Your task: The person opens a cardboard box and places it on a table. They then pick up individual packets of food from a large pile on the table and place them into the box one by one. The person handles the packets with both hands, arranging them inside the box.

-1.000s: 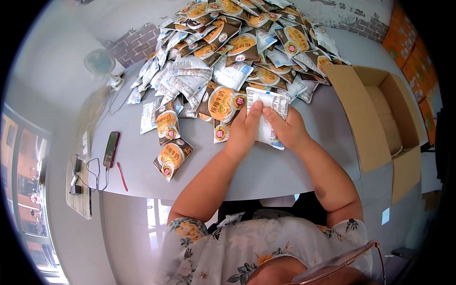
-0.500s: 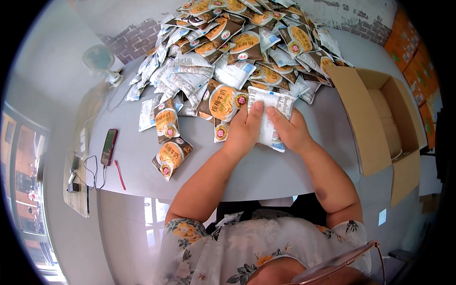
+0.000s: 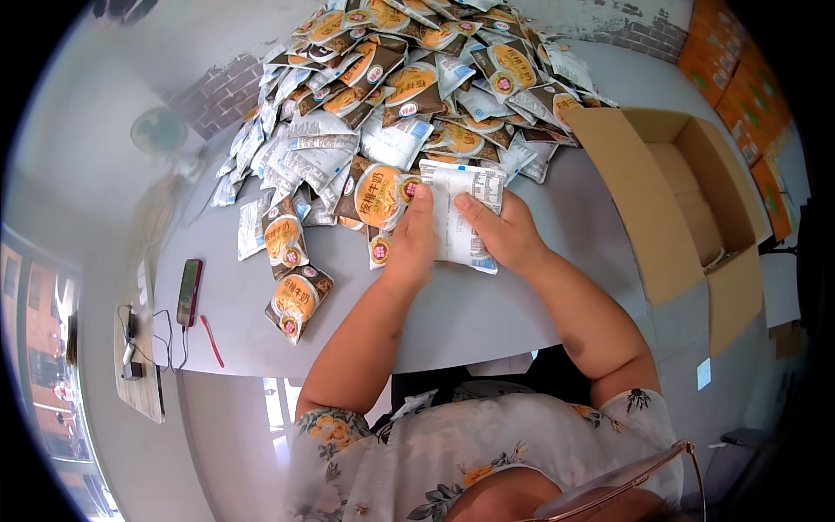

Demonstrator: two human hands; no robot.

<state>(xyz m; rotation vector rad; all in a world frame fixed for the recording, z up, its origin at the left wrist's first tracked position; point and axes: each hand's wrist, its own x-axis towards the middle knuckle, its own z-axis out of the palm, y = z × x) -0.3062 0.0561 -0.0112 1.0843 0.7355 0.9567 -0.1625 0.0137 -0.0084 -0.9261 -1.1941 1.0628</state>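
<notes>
A plump milk pouch point(image 3: 461, 213), its white printed back facing up, is held over the near side of the pile. My right hand point(image 3: 509, 233) grips it from the right, thumb on top and fingers underneath. At the pouch's left edge is my left hand point(image 3: 411, 242), thumb pointing away from me; its other fingers are hidden, so its hold is unclear. Just beyond my left hand a brown milk pouch point(image 3: 374, 193) with an orange oval lies face up. Another brown pouch point(image 3: 296, 302) rests nearer the table's front edge, left of my left forearm.
A large heap of pouches point(image 3: 409, 83) covers the back of the grey table point(image 3: 487, 326). On the right stands an open cardboard box point(image 3: 631, 187), flaps spread. A phone point(image 3: 189, 291) with a cable and a red strip point(image 3: 211, 341) lie at left. Orange cartons point(image 3: 735, 96) are stacked at far right.
My left thumb has slid off the pouch's top toward its left edge. My right hand still holds the pouch. The whole view has shifted slightly, so the table appears farther left.
</notes>
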